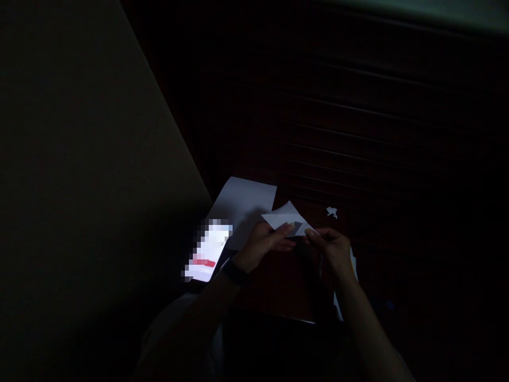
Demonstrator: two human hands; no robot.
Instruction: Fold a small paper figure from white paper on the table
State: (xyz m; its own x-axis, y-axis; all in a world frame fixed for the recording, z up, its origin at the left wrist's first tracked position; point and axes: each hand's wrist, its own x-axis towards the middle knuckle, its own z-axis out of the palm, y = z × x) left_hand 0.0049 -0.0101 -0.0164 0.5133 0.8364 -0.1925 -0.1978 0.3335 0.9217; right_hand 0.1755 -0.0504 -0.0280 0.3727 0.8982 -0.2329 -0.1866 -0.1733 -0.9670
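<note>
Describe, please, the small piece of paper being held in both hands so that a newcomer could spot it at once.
Start at the dark wooden table, then find the flat white sheet near its left edge. Just right of that sheet, the left hand and right hand pinch a small folded paper between their fingertips. Unlike the flat sheet and the tiny white scrap to its right, it is angular, creased and lifted off the table.

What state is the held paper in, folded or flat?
Folded. The small paper pinched between left hand and right hand shows angled creased flaps; the sheet behind lies flat.

Small folded white paper, creased, pointed corners, held above dark table.
</note>
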